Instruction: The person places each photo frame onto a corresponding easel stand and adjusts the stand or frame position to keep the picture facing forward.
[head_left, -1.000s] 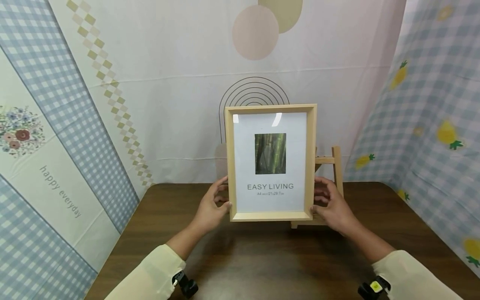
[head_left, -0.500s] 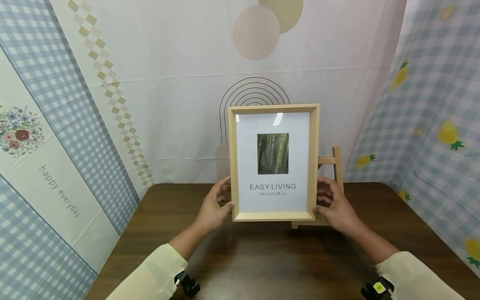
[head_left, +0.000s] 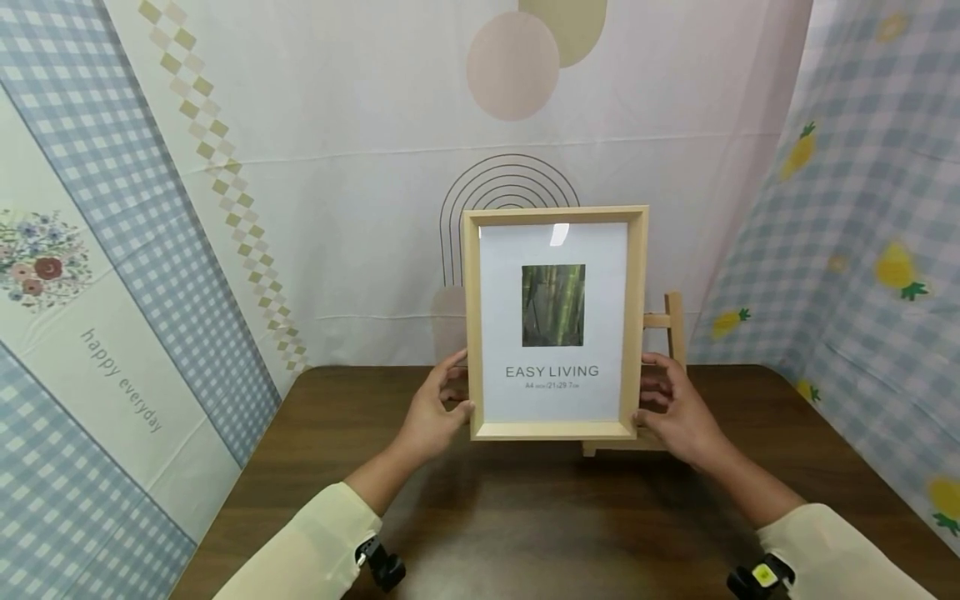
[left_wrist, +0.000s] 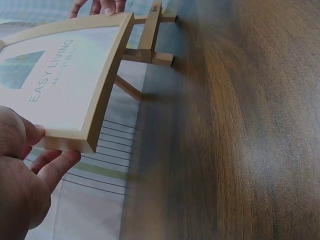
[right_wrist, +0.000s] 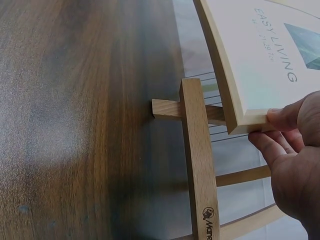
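Note:
A light wood picture frame (head_left: 556, 323), printed EASY LIVING below a small bamboo picture, stands upright between both hands in the head view. At its lower left side my left hand (head_left: 435, 414) grips the edge, thumb on the front and fingers behind. My right hand (head_left: 677, 417) pinches the lower right side in the same way. Behind the frame is a small wooden easel (head_left: 676, 333), mostly hidden by it. In the right wrist view, the frame's lower corner hangs above and behind the easel's front ledge (right_wrist: 197, 150), off the table.
The easel stands on a dark brown wooden table (head_left: 540, 533). A pale printed cloth (head_left: 360, 208) hangs right behind the table. Blue checked cloths flank it, the right one (head_left: 810, 317) with pineapples.
Both hands have carried the picture frame slightly to the right and a touch upward, covering more of the easel. The easel has stayed in place.

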